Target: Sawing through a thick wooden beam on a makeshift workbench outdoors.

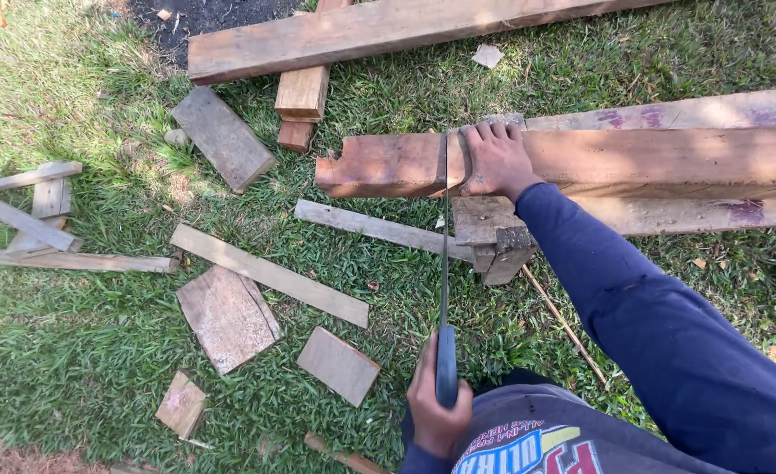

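Left hand clenched on handsaw grip, blade set across reddish beam raised over grass, right hand fingers pressed flat just right of blade; beam likely heavy, stiff, best steadied there.

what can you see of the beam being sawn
The beam is a thick, squared length of reddish-brown weathered wood, lying level and running off the right edge. Its left end is notched and chipped at the corner. It rests on a small wood block above the grass. The right hand presses flat on its top, and the saw, gripped by the left hand, crosses it just left of that hand.
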